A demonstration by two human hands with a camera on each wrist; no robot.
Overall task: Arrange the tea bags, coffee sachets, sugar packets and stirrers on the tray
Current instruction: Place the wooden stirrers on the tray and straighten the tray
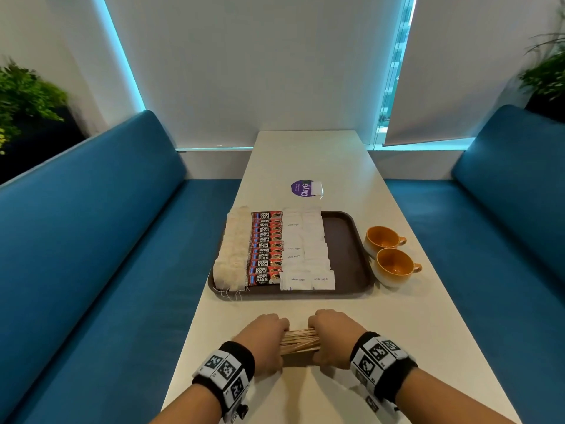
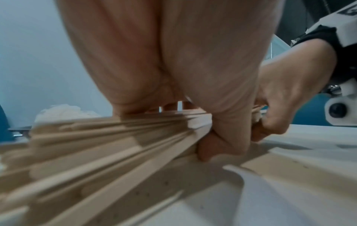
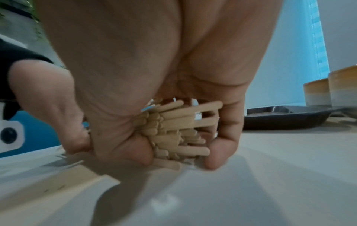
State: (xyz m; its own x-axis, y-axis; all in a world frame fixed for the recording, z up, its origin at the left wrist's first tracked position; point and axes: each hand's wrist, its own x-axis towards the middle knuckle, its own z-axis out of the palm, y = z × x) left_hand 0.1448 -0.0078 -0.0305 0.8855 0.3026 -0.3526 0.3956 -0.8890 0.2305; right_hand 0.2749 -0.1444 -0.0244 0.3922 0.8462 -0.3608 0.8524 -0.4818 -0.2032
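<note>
Both hands, left hand (image 1: 266, 338) and right hand (image 1: 331, 335), held a closed grip on the stirrers (image 1: 299, 340) on the counter (image 1: 351, 316); next, probably lift them onto the tray's (image 1: 345, 237) bare strip.

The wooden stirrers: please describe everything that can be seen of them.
The wooden stirrers are many thin, flat, pale sticks with rounded ends, gathered in one loose bundle. It lies roughly crosswise, low over the white table, nearer the person than the brown tray, not on it. The left hand grips one end and the right hand the other. The right wrist view shows the ends uneven, some sticking out further than others.
</note>
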